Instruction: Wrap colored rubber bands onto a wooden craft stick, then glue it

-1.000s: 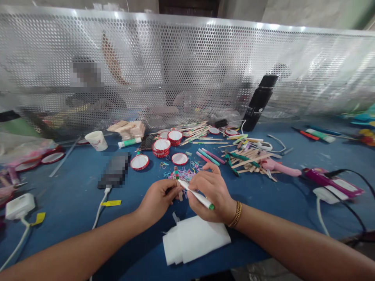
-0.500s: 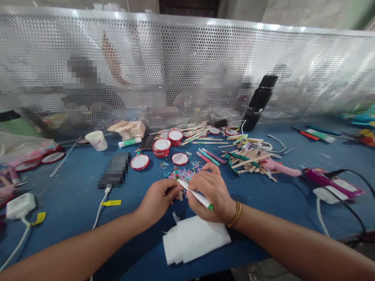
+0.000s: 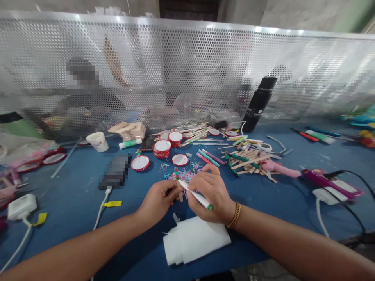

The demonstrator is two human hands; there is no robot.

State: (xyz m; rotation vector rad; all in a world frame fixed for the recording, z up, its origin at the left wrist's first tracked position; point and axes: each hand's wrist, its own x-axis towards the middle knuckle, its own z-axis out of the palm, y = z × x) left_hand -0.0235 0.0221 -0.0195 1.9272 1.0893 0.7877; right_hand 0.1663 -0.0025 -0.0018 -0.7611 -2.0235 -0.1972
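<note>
Between the thumb and fingers of my left hand [image 3: 161, 198] is a flat wooden stick [image 3: 176, 173], its far end coloured red and green. My right hand [image 3: 209, 191] is closed around a white marker [image 3: 200, 198] with a green end, and the marker's tip meets the stick near the green band. Small coloured rubber bands [image 3: 187, 173] lie loose on the table just past my fingers. A folded white cloth or tissue [image 3: 202, 240] lies below my right hand.
Round red-rimmed pieces [image 3: 162, 146] and a pile of wooden sticks [image 3: 249, 159] lie farther back. A phone [image 3: 115, 171] with a cable is left, a paper cup [image 3: 97, 141] behind it. A pink glue gun [image 3: 332, 182] is right. A black bottle [image 3: 259, 104] leans on the perforated metal screen [image 3: 187, 58].
Both hands keep almost the same pose, the marker still against the stick. The whole view has shifted very slightly.
</note>
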